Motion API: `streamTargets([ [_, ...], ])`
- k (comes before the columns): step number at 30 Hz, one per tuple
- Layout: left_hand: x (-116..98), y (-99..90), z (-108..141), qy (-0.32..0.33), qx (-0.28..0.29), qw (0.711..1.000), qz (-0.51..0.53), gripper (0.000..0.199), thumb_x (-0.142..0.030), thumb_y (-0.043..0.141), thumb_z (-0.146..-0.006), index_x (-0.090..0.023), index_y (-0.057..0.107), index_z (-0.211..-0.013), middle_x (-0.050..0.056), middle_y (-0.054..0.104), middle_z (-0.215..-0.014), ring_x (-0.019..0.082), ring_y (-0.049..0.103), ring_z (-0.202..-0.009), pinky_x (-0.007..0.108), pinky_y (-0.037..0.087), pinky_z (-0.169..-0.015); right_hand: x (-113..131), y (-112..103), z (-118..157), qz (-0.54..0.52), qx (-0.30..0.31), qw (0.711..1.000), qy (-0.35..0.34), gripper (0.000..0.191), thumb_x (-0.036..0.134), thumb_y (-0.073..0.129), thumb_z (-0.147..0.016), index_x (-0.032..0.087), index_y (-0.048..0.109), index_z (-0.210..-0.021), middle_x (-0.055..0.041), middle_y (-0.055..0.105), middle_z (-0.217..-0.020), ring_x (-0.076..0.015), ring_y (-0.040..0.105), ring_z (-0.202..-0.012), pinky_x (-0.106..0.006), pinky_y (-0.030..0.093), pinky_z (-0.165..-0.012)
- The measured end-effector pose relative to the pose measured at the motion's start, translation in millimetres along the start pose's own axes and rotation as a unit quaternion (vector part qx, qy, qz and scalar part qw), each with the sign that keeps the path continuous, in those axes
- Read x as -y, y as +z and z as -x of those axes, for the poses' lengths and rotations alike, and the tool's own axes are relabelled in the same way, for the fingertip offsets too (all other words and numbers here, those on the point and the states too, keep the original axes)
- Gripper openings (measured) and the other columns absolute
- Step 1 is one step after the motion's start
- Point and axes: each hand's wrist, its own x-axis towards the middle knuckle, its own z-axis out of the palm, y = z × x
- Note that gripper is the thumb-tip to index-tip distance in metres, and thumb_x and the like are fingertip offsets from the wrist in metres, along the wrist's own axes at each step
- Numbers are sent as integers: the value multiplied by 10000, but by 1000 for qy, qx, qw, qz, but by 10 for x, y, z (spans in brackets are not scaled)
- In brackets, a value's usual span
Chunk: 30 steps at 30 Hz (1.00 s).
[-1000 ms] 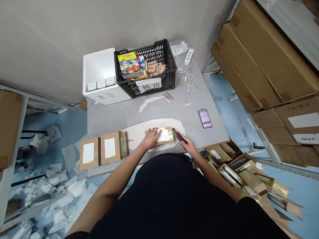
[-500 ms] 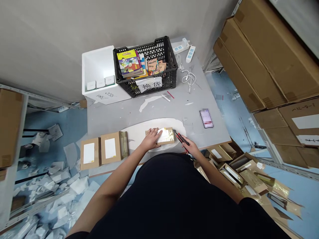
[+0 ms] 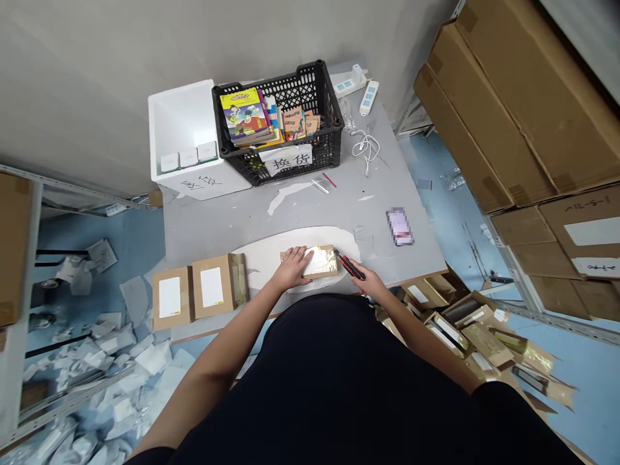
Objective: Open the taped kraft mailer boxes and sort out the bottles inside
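Note:
My left hand (image 3: 290, 268) lies flat on a small kraft card package (image 3: 318, 262), pinning it to a white board (image 3: 256, 258) on the grey table (image 3: 217, 226). Shiny gold tape covers much of the package's top. My right hand (image 3: 367, 281) grips a red and black utility knife (image 3: 349, 265), whose tip is at or very near the package's right end. Exact contact is hard to tell. Left of the package lie two kraft boxes with white labels (image 3: 192, 290), the nearer one beside a strip of gold wrap (image 3: 237, 278).
A black plastic crate (image 3: 310, 97) of books and small cards stands at the table's back, beside a white foam box (image 3: 179, 123). A blurred phone (image 3: 400, 227), cable and power strip (image 3: 368, 97) lie nearby. Stacked cartons (image 3: 508, 110) stand right; torn packaging litters the floor.
My hands and the package stay nearly where they were. The knife has shifted slightly against the package's right end, and the whole view has drifted slightly.

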Motion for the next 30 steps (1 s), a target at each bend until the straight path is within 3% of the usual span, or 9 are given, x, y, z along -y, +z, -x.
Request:
streamTargets([
  [6,14,45,-8,1,-17,1000,3,928,-503,706,-706,-161,311,-1472,210,336,-1452,387,278,-1345,551,212,-1097,33,-60,41,4,28,1000,3,703,187,581,-856,272,324,-1504,45,594,-626,-63,461,-394,-157,368,-369],
  [16,5,55,-32,-4,-16,1000,-9,931,-518,704,-690,-159,324,-1461,212,365,-1428,387,286,-1332,552,197,-1094,51,-125,100,33,42,998,25,702,168,572,-869,306,308,-1505,31,656,-741,-24,393,-369,-148,346,-378],
  [23,-16,57,-39,-19,-6,1000,0,936,-496,701,-686,-166,302,-1466,219,335,-1450,396,270,-1345,570,187,-1096,33,-78,199,21,42,999,25,689,250,602,-858,261,345,-1497,61,526,-515,-80,443,-388,-165,342,-379],
  [30,-25,58,-31,-19,-1,1000,2,934,-503,698,-690,-185,299,-1472,196,335,-1447,383,264,-1348,563,178,-1104,-8,-185,191,41,62,997,30,685,274,617,-846,312,366,-1482,66,542,-537,-77,445,-376,-171,355,-381],
])
